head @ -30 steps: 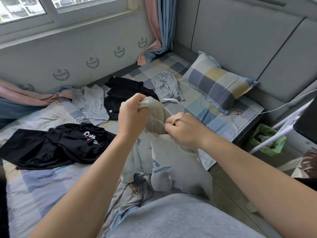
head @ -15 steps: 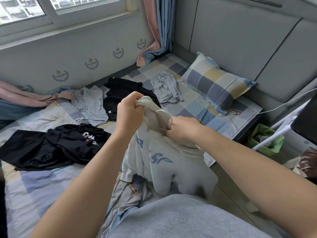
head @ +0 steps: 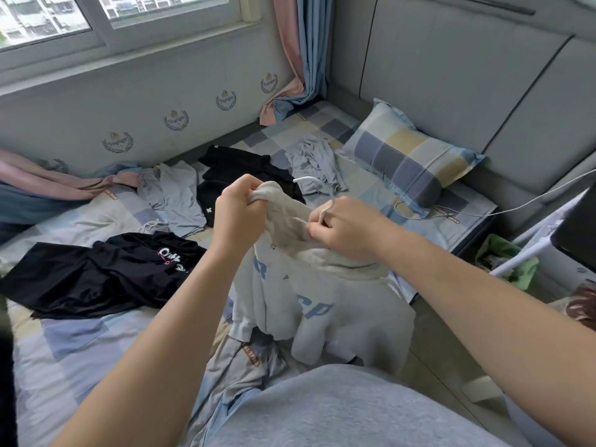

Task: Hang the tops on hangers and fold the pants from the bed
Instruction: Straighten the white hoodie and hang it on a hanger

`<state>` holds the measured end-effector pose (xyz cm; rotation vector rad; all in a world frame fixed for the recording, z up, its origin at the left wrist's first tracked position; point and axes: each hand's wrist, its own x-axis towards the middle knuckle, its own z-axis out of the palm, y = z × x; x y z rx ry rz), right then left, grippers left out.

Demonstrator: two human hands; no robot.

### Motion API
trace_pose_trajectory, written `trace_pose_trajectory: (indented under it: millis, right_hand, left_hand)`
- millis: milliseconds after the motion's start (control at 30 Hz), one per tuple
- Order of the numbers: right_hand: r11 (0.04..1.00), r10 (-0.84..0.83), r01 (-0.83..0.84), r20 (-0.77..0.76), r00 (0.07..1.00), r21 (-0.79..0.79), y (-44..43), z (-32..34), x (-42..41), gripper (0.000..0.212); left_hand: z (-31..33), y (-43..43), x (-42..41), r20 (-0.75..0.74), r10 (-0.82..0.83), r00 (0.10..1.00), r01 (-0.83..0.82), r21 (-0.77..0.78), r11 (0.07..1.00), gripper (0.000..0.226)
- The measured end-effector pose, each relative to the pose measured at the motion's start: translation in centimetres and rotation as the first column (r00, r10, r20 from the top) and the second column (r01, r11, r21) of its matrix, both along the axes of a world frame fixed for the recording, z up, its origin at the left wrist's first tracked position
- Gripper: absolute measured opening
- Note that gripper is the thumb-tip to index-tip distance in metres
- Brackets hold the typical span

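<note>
I hold a pale grey hooded top (head: 325, 304) with blue letters up over the bed's near edge. My left hand (head: 240, 206) grips a bunch of its hood fabric. My right hand (head: 350, 227) pinches the neck of the top together with the stem of a white hanger (head: 308, 180), whose hook sticks out above my fingers. The rest of the hanger is hidden inside the top. On the checked bed sheet (head: 84, 337) lie a black printed top (head: 106, 272), a second black garment (head: 245, 171), grey pants (head: 175, 198) and another grey garment (head: 314, 162).
A checked pillow (head: 409, 156) leans on the grey headboard at the right. A white cable (head: 483, 211) runs across the bed corner. Beside the bed stand a green bin (head: 508, 264) and a white rail (head: 532, 250). Pink and blue bedding (head: 48, 185) is piled at the far left.
The hanger's hook has come out above the neck of the top. My right hand has shifted onto it, and the top has spread wider below my hands.
</note>
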<state>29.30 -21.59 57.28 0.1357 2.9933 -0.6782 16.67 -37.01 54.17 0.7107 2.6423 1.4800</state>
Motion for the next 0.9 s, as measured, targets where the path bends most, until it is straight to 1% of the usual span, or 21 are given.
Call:
trace_pose_trajectory:
  millis: [33,100,133,167,233,300,333,367,400,433,467,500,533,567,667,700,733,800,833,900]
  right_hand:
    - [1.000,-0.005,0.004,0.054,0.999,0.001,-0.3,-0.4,0.1,0.036]
    - [0.999,0.001,-0.011,0.232,0.973,0.040,-0.8,-1.7,0.3,0.030]
    - [0.999,0.005,-0.015,0.288,0.958,0.033,-1.0,-2.2,0.5,0.029]
    - [1.000,0.007,-0.011,0.300,0.954,0.010,-1.1,-2.5,0.6,0.029]
    - [0.998,0.010,0.002,0.213,0.977,-0.056,-1.2,-2.4,0.8,0.032]
    - [0.996,0.019,-0.009,0.116,0.993,-0.086,-1.1,-2.2,0.8,0.035]
    - [0.995,0.015,-0.006,0.082,0.997,-0.103,-0.9,-2.1,1.0,0.036]
    - [0.991,-0.003,0.010,0.050,0.999,-0.131,-0.7,-2.2,1.1,0.037]
    - [0.985,-0.030,0.033,0.022,0.999,-0.170,-0.5,-2.2,1.3,0.038]
    - [0.974,-0.059,0.057,-0.004,0.998,-0.217,-0.1,-2.3,1.6,0.039]
    - [0.958,-0.090,0.080,-0.025,0.996,-0.274,0.2,-2.3,1.8,0.039]
    - [0.938,-0.119,0.098,-0.043,0.992,-0.332,0.4,-2.4,2.0,0.038]
    - [0.917,-0.145,0.111,-0.061,0.988,-0.384,0.6,-2.4,2.2,0.037]
    - [0.896,-0.167,0.118,-0.077,0.983,-0.428,0.7,-2.4,2.4,0.037]
    - [0.836,-0.233,0.133,-0.125,0.964,-0.533,0.7,-2.5,3.1,0.039]
    - [0.822,-0.254,0.132,-0.148,0.956,-0.555,0.7,-2.5,3.4,0.038]
    - [0.812,-0.267,0.127,-0.169,0.949,-0.569,0.7,-2.5,3.6,0.037]
    - [0.806,-0.276,0.126,-0.179,0.945,-0.578,1.0,-2.5,4.0,0.037]
    - [0.809,-0.277,0.132,-0.174,0.945,-0.572,1.2,-2.5,4.2,0.037]
    - [0.817,-0.292,0.159,-0.159,0.943,-0.554,1.8,-2.5,4.4,0.037]
  left_hand:
    - [0.1,0.2,0.1,0.009,0.001,1.000,-0.001,0.019,1.000,0.028]
    - [0.1,0.4,0.4,0.034,-0.013,0.999,0.012,0.054,0.998,0.026]
    - [0.1,0.5,0.7,0.041,-0.023,0.999,0.020,0.063,0.998,0.025]
    - [0.0,0.5,1.1,0.045,-0.028,0.999,0.025,0.057,0.998,0.025]
    - [-0.2,0.5,1.5,0.075,-0.050,0.996,0.051,-0.012,0.999,0.020]
    - [-0.2,0.1,1.4,0.184,-0.129,0.974,0.147,-0.088,0.985,0.020]
    - [-0.2,-0.3,1.3,0.262,-0.187,0.947,0.212,-0.067,0.975,0.025]
    - [-0.1,-0.9,1.1,0.320,-0.244,0.916,0.259,-0.003,0.966,0.029]
    - [-0.3,-1.4,1.0,0.337,-0.277,0.900,0.272,0.063,0.960,0.028]
    - [-0.5,-2.0,0.9,0.315,-0.273,0.909,0.256,0.097,0.962,0.025]
    - [-1.1,-2.5,0.8,0.271,-0.237,0.933,0.224,0.080,0.971,0.022]
    - [-1.8,-3.0,0.7,0.221,-0.184,0.958,0.185,0.015,0.983,0.024]
    - [-2.7,-3.4,0.7,0.185,-0.130,0.974,0.143,-0.059,0.988,0.029]
    - [-3.5,-3.7,0.7,0.170,-0.081,0.982,0.099,-0.101,0.990,0.038]
    - [-5.8,-4.5,1.0,0.218,0.032,0.976,-0.011,-0.095,0.995,0.068]
    - [-6.5,-4.8,1.2,0.216,0.062,0.974,-0.040,-0.104,0.994,0.073]
    - [-7.1,-5.0,1.3,0.216,0.079,0.973,-0.059,-0.098,0.993,0.070]
    - [-7.9,-5.3,1.5,0.219,0.087,0.972,-0.076,-0.057,0.995,0.050]
    - [-8.1,-5.4,1.5,0.198,0.091,0.976,-0.080,-0.061,0.995,0.041]
    - [-8.3,-5.8,1.2,0.139,0.055,0.989,-0.041,-0.100,0.994,0.036]
